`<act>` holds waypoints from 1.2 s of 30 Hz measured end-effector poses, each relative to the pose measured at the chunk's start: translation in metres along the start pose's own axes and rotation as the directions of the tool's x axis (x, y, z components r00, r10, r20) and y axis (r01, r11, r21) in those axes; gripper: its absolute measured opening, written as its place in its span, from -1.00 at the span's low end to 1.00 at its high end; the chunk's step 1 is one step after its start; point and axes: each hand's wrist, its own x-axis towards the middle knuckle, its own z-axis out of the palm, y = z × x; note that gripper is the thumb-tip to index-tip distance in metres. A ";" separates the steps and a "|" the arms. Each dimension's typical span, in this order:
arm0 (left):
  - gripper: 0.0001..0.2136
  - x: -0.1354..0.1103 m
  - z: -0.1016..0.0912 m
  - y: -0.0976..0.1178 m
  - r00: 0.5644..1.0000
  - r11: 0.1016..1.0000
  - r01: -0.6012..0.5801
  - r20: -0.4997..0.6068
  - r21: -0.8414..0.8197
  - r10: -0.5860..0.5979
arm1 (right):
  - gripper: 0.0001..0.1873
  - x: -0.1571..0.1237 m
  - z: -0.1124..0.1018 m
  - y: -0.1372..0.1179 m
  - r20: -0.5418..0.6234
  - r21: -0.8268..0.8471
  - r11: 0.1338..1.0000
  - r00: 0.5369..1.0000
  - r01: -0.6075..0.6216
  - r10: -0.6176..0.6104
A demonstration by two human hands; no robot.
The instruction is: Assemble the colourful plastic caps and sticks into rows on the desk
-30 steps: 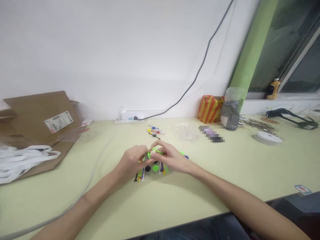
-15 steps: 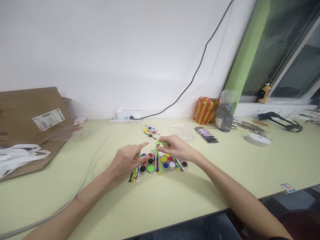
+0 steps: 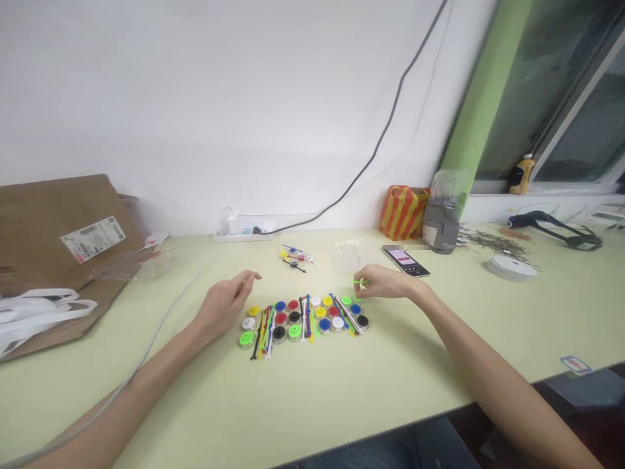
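Several rows of small round plastic discs [image 3: 305, 319] in red, blue, black, white, yellow and neon green lie on the pale yellow tabletop [image 3: 312, 397], with thin coloured plastic ties [image 3: 266, 333] laid among them. My left hand [image 3: 226, 303] hovers just beyond the left end of the rows, fingers loosely apart, holding nothing. At the far right end, my right hand [image 3: 383, 282] pinches a short neon green plastic tie [image 3: 359, 282] between its fingertips, just above the discs.
A smartphone [image 3: 404, 260] and a clear plastic bag [image 3: 347, 255] lie just beyond my right hand. Small coloured pieces [image 3: 293, 257] lie behind the discs. A grey cable [image 3: 161, 319] runs along the table at left, near cardboard [image 3: 58, 241] and white straps [image 3: 34, 316].
My hands have moved apart. The right hand has shifted right with the green tie, and the left has drawn back left, uncovering the rows of discs.
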 end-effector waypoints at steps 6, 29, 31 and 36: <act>-0.60 0.002 -0.002 -0.008 1.000 1.000 0.020 0.016 0.002 -0.020 | -0.65 0.005 0.011 -0.006 -0.149 -0.024 0.999 0.987 0.049 -0.052; -0.57 0.006 -0.001 -0.008 0.995 0.999 0.031 0.094 -0.020 -0.029 | -0.81 0.005 0.007 0.011 -0.070 -0.015 0.956 0.954 -0.293 0.291; -0.57 0.006 -0.001 -0.008 0.995 0.999 0.026 0.098 -0.020 -0.024 | -0.85 0.005 0.010 0.012 -0.013 0.046 0.942 0.943 -0.332 0.333; -0.56 0.005 -0.001 -0.007 0.994 0.999 0.027 0.111 -0.017 -0.025 | -0.87 0.003 0.009 0.012 0.061 0.136 0.931 0.941 -0.338 0.333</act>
